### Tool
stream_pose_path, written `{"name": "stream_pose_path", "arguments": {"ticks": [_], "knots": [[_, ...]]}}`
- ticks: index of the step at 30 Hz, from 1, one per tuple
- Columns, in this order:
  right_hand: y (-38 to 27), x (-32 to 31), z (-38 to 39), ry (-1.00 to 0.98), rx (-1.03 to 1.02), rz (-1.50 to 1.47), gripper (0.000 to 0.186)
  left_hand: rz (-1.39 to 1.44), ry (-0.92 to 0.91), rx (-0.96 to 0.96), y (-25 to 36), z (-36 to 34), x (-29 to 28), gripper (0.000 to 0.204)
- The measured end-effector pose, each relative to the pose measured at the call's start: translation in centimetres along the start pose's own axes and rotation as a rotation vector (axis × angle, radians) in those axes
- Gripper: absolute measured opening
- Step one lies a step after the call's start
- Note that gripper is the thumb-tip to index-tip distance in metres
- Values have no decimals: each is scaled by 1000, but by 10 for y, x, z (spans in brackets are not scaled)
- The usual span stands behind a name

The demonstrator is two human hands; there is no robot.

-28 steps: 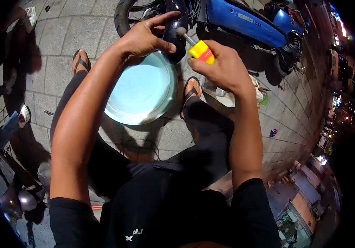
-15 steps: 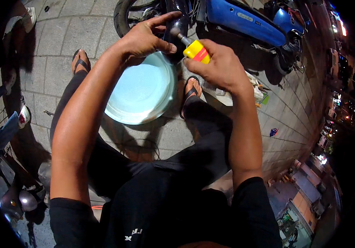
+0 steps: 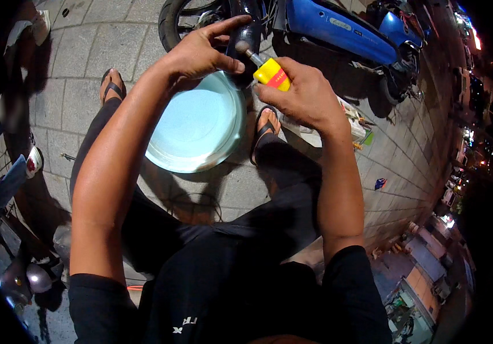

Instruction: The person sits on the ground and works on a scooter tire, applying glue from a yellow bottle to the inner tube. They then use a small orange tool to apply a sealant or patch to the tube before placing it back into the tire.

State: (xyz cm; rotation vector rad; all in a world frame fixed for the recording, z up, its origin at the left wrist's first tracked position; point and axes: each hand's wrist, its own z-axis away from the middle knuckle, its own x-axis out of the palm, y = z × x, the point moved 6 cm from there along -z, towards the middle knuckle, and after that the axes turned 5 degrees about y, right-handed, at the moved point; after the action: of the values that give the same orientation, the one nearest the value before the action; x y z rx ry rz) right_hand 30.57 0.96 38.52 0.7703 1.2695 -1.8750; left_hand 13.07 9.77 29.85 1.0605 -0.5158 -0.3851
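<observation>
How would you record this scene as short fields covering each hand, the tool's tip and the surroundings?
Left hand: holds a black inner tube
Right hand: grips a yellow-and-red tool
Tool tip: rounded, over the tube; contact unclear
Basin: light blue, on grey paving
Scooter: blue, top right
Footwear: black flip-flops

The right grip point(image 3: 306, 94) holds a yellow tool point(image 3: 270, 74) at a black tube point(image 3: 244, 28) in the left grip point(image 3: 197, 57).
</observation>
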Motion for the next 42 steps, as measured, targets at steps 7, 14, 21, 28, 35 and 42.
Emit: {"name": "stream_pose_path", "arguments": {"ticks": [7, 14, 21, 28, 35, 42], "knots": [[4, 0, -2, 22, 7, -7, 63, -5, -14, 8, -5, -3, -2, 105], [2, -1, -7, 49, -4, 13, 64, -53, 9, 15, -6, -5, -2, 105], [-9, 5, -5, 45, -32, 97, 66, -3, -44, -29, -4, -1, 0, 104], [-15, 2, -6, 46, -29, 131, 58, -47, -38, 20, -9, -6, -1, 103], [-13, -2, -5, 54, 8, 160, 57, 33, -70, -25, -8, -2, 4, 103], [-9, -1, -2, 32, 17, 129, 59, 3, -36, 56, -4, -1, 5, 100]]}}
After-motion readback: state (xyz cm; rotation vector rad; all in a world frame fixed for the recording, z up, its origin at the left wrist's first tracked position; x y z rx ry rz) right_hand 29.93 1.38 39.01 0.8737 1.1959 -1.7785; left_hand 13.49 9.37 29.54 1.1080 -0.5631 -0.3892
